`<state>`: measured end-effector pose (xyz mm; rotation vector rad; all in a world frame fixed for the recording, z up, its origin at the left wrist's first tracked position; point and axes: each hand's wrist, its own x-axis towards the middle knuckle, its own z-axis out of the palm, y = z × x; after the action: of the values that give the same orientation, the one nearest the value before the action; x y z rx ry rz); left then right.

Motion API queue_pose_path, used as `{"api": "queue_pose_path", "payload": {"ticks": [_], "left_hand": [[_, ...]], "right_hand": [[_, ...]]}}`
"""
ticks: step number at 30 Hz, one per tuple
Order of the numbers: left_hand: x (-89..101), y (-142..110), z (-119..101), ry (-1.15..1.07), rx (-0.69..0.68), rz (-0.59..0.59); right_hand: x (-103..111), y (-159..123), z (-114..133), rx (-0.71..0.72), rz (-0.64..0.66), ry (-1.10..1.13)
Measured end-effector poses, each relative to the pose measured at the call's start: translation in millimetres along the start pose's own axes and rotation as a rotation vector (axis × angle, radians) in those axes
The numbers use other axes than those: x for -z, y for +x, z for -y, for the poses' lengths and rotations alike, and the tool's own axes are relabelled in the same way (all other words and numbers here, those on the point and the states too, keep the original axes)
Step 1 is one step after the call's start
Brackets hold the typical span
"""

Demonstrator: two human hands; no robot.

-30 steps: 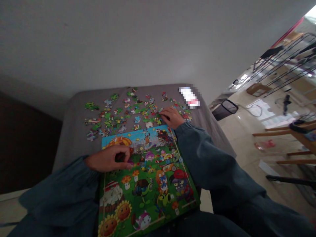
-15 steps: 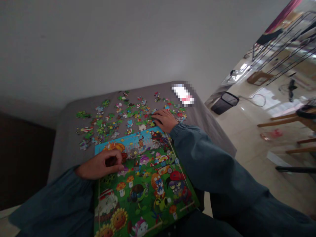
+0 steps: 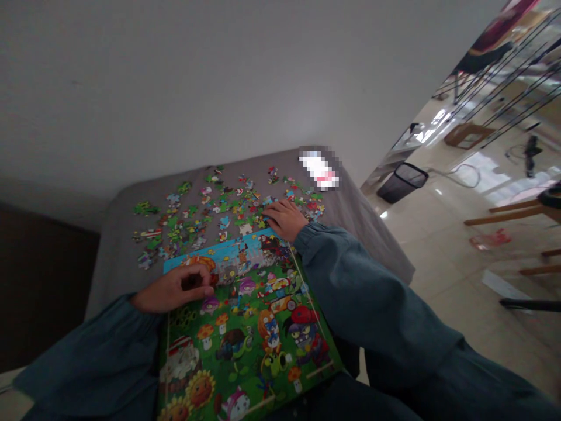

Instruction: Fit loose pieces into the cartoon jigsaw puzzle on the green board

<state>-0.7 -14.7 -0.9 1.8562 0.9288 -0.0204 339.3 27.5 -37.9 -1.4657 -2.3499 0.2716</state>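
The puzzle board [image 3: 245, 351], printed with green cartoon characters and a blue strip at the top, lies tilted toward me over my lap. My left hand [image 3: 175, 287] rests on its left side, fingers loosely curled and thumb apart from them, with no piece visible between. Past the board's upper edge, my right hand [image 3: 287, 219] reaches palm down among loose puzzle pieces [image 3: 223, 206], its fingers stretched out and open. Any piece beneath those fingertips is hidden. The loose pieces are spread across a grey cloth-covered table [image 3: 118, 234].
A phone with a blurred bright screen [image 3: 319, 169] lies at the table's back right corner. Behind the table rises a plain wall [image 3: 219, 76]. On the floor to the right stand a black mesh bin [image 3: 402, 182], a cardboard box [image 3: 468, 135] and wooden furniture legs [image 3: 504, 215].
The view has shifted slightly, so the board, table and hands appear a little farther left. My right hand stays over the pieces and my left hand keeps its curled pose on the board.
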Motion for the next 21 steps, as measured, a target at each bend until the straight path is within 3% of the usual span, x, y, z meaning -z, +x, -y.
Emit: {"api": "queue_pose_path", "payload": {"ticks": [6, 11, 16, 18, 21], "left_hand": [[8.5, -7, 4, 0.007, 0.029, -0.063], [14.8, -16, 9, -0.001, 0.056, -0.118], [14.4, -19, 10, -0.029, 0.162, -0.2], [15.1, -20, 12, -0.047, 0.166, -0.27], [16.7, -24, 20, -0.078, 0.139, -0.493]], "right_hand": [[17, 1, -20, -0.018, -0.048, 0.057], [52, -8, -76, -0.331, -0.296, 0.096], [71, -26, -117, -0.514, -0.349, 0.062], [73, -30, -122, -0.548, -0.344, 0.061], [75, -31, -123, -0.569, -0.33, 0.066]]}}
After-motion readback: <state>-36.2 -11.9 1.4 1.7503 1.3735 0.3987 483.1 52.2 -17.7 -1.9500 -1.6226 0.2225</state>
